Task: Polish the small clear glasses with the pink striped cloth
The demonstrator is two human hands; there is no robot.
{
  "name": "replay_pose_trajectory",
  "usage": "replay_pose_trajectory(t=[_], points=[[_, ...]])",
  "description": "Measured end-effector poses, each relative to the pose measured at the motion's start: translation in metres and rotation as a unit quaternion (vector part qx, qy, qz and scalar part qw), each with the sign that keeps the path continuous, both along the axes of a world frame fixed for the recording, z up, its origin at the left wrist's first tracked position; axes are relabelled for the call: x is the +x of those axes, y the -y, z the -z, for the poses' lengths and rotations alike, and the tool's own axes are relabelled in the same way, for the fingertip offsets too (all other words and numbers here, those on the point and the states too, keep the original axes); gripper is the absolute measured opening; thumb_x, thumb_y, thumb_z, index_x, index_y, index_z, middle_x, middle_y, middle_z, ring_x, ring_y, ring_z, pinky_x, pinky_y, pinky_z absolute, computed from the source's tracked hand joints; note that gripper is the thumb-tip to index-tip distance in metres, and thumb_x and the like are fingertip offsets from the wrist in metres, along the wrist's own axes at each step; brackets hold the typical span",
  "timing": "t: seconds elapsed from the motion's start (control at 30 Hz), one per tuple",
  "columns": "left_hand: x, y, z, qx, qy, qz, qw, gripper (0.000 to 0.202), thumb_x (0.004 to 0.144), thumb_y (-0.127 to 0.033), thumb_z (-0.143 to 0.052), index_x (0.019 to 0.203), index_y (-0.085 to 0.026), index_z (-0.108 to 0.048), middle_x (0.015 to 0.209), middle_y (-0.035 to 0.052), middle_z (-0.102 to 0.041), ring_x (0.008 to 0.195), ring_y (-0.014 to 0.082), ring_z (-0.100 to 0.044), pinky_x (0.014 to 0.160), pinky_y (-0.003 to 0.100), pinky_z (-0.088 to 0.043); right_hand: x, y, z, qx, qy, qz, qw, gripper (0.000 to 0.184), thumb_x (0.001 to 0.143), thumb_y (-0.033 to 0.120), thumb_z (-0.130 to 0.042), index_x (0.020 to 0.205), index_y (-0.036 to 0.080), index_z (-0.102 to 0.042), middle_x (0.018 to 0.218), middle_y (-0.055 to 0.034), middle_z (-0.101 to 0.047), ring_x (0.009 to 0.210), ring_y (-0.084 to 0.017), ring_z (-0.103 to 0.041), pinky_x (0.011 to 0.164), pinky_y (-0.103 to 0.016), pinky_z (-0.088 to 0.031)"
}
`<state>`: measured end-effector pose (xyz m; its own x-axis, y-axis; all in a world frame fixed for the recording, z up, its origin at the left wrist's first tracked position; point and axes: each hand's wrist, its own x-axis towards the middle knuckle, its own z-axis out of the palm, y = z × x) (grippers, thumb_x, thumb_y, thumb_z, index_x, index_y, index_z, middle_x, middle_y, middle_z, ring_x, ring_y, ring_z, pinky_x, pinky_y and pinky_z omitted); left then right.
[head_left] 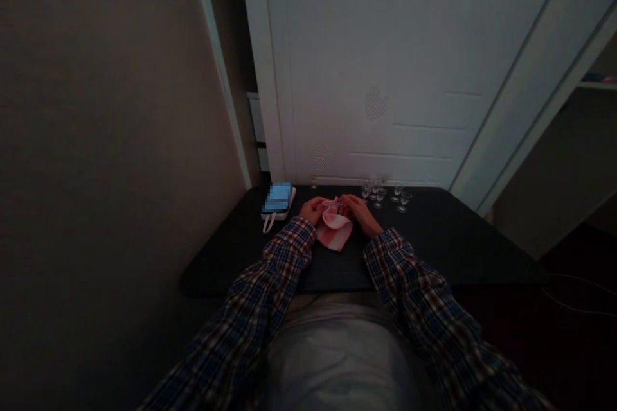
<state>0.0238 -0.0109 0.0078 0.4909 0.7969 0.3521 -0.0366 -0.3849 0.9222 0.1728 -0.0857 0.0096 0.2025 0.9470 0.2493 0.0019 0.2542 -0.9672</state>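
Observation:
A pink-and-white striped cloth (334, 231) hangs between my two hands, above the dark table. My left hand (312, 210) has its fingers closed on the cloth's left upper edge. From the other side my right hand (360, 212) reaches in, its fingers bent together at the upper right of the cloth. Something small and pale shows among the folds by the right fingertips, too dim to name for certain. Several small clear stemmed glasses (380, 196) stand just beyond my right hand. Another small glass (314, 182) is behind my left hand, near the table's back edge.
The black table (434, 244) meets a white panelled door (385, 45) at its back. A phone with a blurred screen (278, 196) rests on a white object with a strap loop (268, 223) at the left. A wall (120, 109) rises close on the left.

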Motion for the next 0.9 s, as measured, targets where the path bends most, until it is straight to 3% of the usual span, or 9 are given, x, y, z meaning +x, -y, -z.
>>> replay_pose_trajectory(t=[0.2, 0.53, 0.7, 0.9], points=[[0.001, -0.0024, 0.0043, -0.001, -0.004, -0.042, 0.999, 0.011, 0.068, -0.026, -0.06, 0.069, -0.015, -0.058, 0.058, -0.0016, -0.06, 0.052, 0.0116, -0.053, 0.049, 0.021, -0.04, 0.0011, -0.0002, 0.0, -0.007, -0.007, 0.005, 1.0, 0.041, 0.071, 0.059, -0.056, 0.082, 0.019, -0.053, 0.058, 0.0022, -0.057, 0.046, -0.008, -0.047, 0.044, -0.02, -0.033], [0.0017, -0.0049, 0.0051, 0.033, 0.005, -0.064, 0.997, 0.006, 0.069, -0.016, -0.055, 0.072, -0.015, -0.06, 0.069, 0.0007, -0.064, 0.068, 0.0148, -0.058, 0.064, 0.025, -0.045, 0.0027, -0.0024, 0.0033, -0.015, 0.007, 0.025, 1.0, 0.042, 0.069, 0.06, -0.058, 0.073, 0.018, -0.051, 0.056, 0.002, -0.057, 0.046, -0.008, -0.047, 0.044, -0.02, -0.033], [0.0019, -0.0052, 0.0056, 0.047, 0.012, -0.034, 0.998, 0.013, 0.071, -0.016, -0.052, 0.08, -0.014, -0.062, 0.08, 0.0042, -0.067, 0.077, 0.0176, -0.06, 0.071, 0.028, -0.047, 0.0026, -0.004, 0.0049, -0.022, 0.008, 0.031, 0.999, 0.042, 0.069, 0.06, -0.057, 0.072, 0.019, -0.05, 0.054, 0.0027, -0.055, 0.045, -0.008, -0.046, 0.043, -0.021, -0.031], [0.0034, 0.0023, 0.0002, 0.073, 0.026, 0.045, 0.996, 0.021, 0.07, -0.018, -0.055, 0.088, -0.013, -0.064, 0.094, 0.0073, -0.068, 0.091, 0.02, -0.06, 0.083, 0.031, -0.046, 0.0018, -0.0028, 0.0038, -0.013, 0.002, 0.028, 1.0, 0.041, 0.07, 0.061, -0.055, 0.073, 0.019, -0.05, 0.053, 0.0042, -0.052, 0.045, -0.008, -0.044, 0.043, -0.021, -0.031]])
